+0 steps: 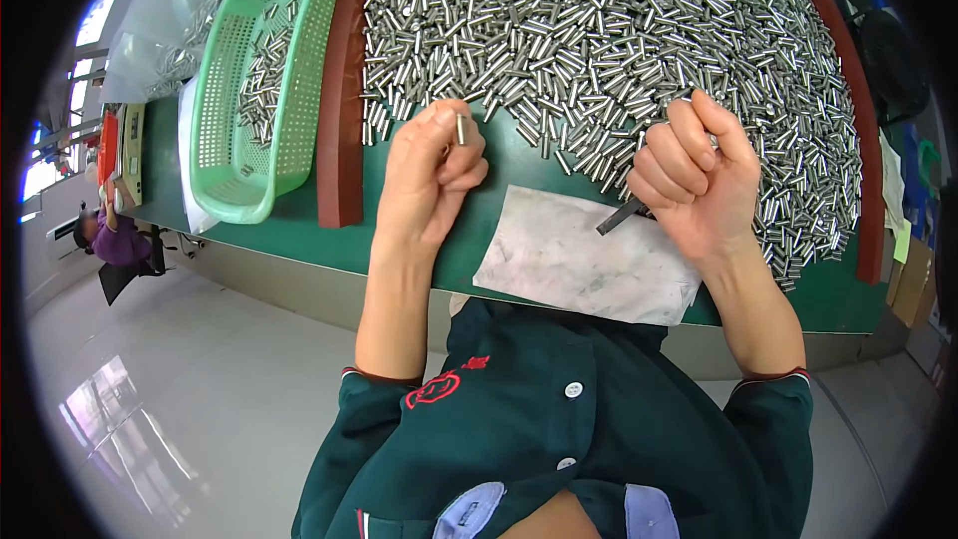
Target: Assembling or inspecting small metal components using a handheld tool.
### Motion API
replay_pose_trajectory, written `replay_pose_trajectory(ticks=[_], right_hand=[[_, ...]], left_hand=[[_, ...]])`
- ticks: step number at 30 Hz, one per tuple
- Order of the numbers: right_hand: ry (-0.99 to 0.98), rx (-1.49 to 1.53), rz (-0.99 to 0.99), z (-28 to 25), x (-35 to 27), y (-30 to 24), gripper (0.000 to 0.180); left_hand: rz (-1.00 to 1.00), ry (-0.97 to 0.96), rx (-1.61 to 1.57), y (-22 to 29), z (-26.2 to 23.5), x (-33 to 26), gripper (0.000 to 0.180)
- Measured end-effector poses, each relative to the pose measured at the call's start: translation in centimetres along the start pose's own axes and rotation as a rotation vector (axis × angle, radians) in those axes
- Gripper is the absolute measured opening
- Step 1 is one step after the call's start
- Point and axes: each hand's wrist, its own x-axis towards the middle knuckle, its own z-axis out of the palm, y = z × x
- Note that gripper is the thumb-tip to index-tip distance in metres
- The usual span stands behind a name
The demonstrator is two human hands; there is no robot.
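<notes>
My left hand [431,168] is raised over the near edge of the pile, its thumb and fingers closed on a short shiny metal pin [461,130] that stands roughly upright. Curled into a fist, my right hand [696,175] has a dark flat bar [620,218] sticking out from its little-finger side. The rest of that bar is hidden in the hand. Beneath the bar lies a smudged white cloth or paper sheet [579,258]. Just beyond both hands spreads a large heap of similar metal pins [599,30].
Dark red rails [341,140] border the heap left and right on the green table [399,269]. A light green perforated basket [215,155] with some pins stands left of the left rail. Clear plastic bags [150,55] lie beyond it. A person in purple [118,240] sits far left.
</notes>
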Motion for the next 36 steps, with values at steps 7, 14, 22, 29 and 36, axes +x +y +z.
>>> replay_pose_trajectory(ticks=[7, 14, 22, 29, 36], right_hand=[[-0.006, 0.011, 0.003, 0.3, -0.1, 0.0, 0.041], [-0.001, 0.008, 0.01, 0.3, -0.2, -0.1, 0.041], [0.001, 0.003, 0.01, 0.3, -0.2, 0.0, 0.04], [0.003, -0.02, 0.016, 0.3, -0.2, 0.3, 0.04], [0.0, -0.009, 0.012, 0.2, -0.2, 0.2, 0.04]], left_hand=[[-0.031, -0.05, -0.066, 0.2, -0.4, -0.1, 0.005], [0.188, 0.205, 0.345, 0.1, 0.7, -0.3, 0.002], [0.558, 0.296, 1.577, 0.4, 1.6, 0.1, 0.009], [0.579, 0.176, 1.72, 0.0, 1.5, 1.1, 0.017], [0.542, 0.124, 1.792, 0.1, 2.0, 1.1, 0.012]])
